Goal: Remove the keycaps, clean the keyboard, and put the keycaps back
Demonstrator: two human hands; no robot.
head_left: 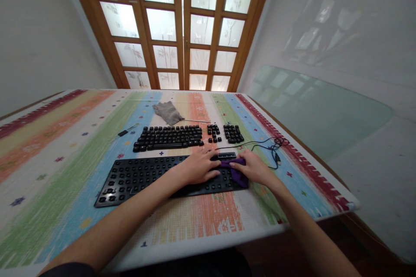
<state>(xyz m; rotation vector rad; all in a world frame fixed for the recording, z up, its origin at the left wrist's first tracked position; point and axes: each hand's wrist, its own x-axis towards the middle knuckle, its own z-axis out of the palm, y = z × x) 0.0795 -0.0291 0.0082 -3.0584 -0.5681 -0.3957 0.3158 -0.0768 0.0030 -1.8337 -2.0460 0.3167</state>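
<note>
One striped tablecloth (pixel 65 207) under a black keyboard (pixel 136 171), switches (pixel 112 198) exposed;
keycap rows (pixel 169 136) beyond, grey cloth (pixel 167 112) behind, cable (pixel 277 143) rightward; left hand (pixel 199 166) covers some switches, grip unclear; right hand (pixel 255 166) pinches purple cloth (pixel 239 177) at the keyboard's right end.

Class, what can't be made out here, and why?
Head view:
Part of the keyboard: hidden by the left hand and forearm.
Part of the purple cloth: covered by the right hand.
Any letters on the keycaps: too small.
Right arm's upper end: cut off by the bottom edge.
</note>
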